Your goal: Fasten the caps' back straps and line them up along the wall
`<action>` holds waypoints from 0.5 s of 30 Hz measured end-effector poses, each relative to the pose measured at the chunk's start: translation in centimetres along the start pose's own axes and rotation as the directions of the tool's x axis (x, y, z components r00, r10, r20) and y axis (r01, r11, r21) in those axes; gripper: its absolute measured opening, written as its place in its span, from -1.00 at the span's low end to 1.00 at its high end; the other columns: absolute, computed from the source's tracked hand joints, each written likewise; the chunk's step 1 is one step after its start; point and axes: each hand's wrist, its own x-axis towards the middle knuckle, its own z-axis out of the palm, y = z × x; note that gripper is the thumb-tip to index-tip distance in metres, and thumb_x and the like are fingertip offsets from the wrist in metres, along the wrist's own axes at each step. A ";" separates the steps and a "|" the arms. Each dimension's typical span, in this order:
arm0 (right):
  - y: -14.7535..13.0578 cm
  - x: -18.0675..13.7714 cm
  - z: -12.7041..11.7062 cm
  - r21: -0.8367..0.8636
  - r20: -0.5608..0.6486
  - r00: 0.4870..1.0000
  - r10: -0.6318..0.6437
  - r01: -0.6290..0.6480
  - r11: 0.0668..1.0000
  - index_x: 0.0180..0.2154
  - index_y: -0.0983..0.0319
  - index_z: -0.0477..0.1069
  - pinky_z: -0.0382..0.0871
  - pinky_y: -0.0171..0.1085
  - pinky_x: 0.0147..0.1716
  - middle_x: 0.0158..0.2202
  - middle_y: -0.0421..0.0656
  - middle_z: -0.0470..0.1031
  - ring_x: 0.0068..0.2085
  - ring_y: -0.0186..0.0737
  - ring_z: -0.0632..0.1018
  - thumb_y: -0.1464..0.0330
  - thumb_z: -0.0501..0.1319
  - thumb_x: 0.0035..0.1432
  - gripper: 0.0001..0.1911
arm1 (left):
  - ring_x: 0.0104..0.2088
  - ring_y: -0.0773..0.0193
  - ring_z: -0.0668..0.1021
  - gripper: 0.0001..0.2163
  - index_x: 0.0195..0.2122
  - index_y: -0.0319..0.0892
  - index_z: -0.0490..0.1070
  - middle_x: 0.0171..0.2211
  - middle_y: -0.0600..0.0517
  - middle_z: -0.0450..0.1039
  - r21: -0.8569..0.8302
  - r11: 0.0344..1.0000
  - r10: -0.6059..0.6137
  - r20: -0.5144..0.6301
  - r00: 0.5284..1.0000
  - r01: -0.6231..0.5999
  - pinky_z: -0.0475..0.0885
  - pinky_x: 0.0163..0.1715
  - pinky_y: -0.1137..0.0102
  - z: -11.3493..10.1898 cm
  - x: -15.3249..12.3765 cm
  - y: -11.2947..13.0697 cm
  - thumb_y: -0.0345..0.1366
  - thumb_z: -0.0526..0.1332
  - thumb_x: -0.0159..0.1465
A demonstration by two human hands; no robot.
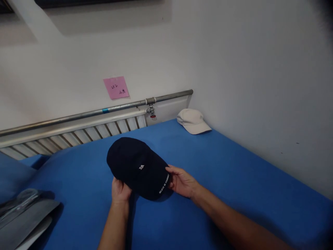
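A dark navy baseball cap [130,161] is held up over the blue-covered surface [182,222], its brim pointing to the lower right. Small white letters mark its front, and white lettering runs along the brim's edge. My left hand [121,191] supports the crown from below, with its fingers hidden under the cap. At the brim's right edge, my right hand [182,180] grips it between thumb and fingers. A beige cap [192,121] lies farther back on the blue surface, near the wall corner.
Along the back wall run a metal pipe [171,96] and a white radiator [96,130], with a red-handled valve [152,113]. A pink note [116,88] is stuck above them. Grey folded items [28,218] lie at the lower left, near a blue pillow-like shape [13,173].
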 end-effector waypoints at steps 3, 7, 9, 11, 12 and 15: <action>-0.1 -0.2 0.2 -0.025 0.066 0.998 -0.013 0.015 1.000 -0.38 0.29 0.46 0.29 -0.37 -0.49 -0.51 -0.23 0.54 -0.51 -0.35 0.52 0.38 0.36 0.01 -0.87 | 0.01 0.22 0.57 -0.59 0.16 -0.03 0.39 -0.03 -0.05 0.56 0.043 0.996 -0.084 0.111 0.990 0.079 0.32 0.15 0.28 -0.5 -0.1 1.0 -0.22 -0.14 0.42; -0.7 -0.2 0.0 -0.003 0.222 0.975 -0.002 0.002 1.000 -0.33 0.33 0.51 0.35 -0.34 -0.29 -0.45 -0.19 0.60 -0.42 -0.34 0.58 0.36 0.34 0.02 -0.84 | 0.14 0.22 0.46 -0.55 0.17 -0.03 0.36 0.08 -0.04 0.48 0.123 0.947 -0.321 0.394 0.861 0.297 0.22 0.21 0.27 -0.6 -0.6 1.3 -0.12 -0.17 0.42; -1.1 -0.3 -0.4 0.031 0.264 0.965 -0.012 0.005 1.000 -0.31 0.32 0.52 0.36 -0.33 -0.23 -0.42 -0.19 0.62 -0.38 -0.32 0.59 0.35 0.33 0.03 -0.82 | 0.16 0.19 0.44 -0.55 0.14 -0.06 0.41 0.09 -0.06 0.46 0.207 0.888 -0.459 0.457 0.762 0.411 0.20 0.21 0.23 -0.1 -1.0 0.9 -0.11 -0.15 0.42; -1.6 -0.5 -0.8 0.062 0.287 0.958 -0.014 -0.004 0.998 -0.27 0.32 0.52 0.37 -0.31 -0.20 -0.39 -0.18 0.63 -0.34 -0.29 0.60 0.33 0.32 0.03 -0.79 | 0.13 0.19 0.47 -0.58 0.10 -0.13 0.45 0.09 -0.07 0.47 0.301 0.812 -0.584 0.450 0.676 0.501 0.24 0.19 0.25 0.8 -1.6 0.3 -0.18 -0.13 0.43; -1.7 -0.6 -0.9 0.068 0.302 0.953 0.001 -0.023 0.997 -0.25 0.33 0.51 0.37 -0.29 -0.18 -0.37 -0.16 0.63 -0.32 -0.27 0.61 0.33 0.31 0.04 -0.77 | 0.11 0.21 0.49 -0.59 0.08 -0.18 0.46 0.08 -0.08 0.48 0.339 0.777 -0.630 0.430 0.647 0.531 0.27 0.17 0.29 1.3 -1.8 0.0 -0.23 -0.12 0.44; -2.1 -1.0 -1.2 0.080 0.356 0.934 0.035 -0.067 0.995 -0.19 0.37 0.50 0.37 -0.26 -0.15 -0.32 -0.10 0.63 -0.29 -0.24 0.60 0.32 0.25 0.10 -0.72 | 0.08 0.23 0.51 -0.62 0.04 -0.24 0.48 0.06 -0.08 0.50 0.394 0.728 -0.683 0.346 0.643 0.561 0.32 0.14 0.34 2.5 -2.3 -1.0 -0.31 -0.10 0.43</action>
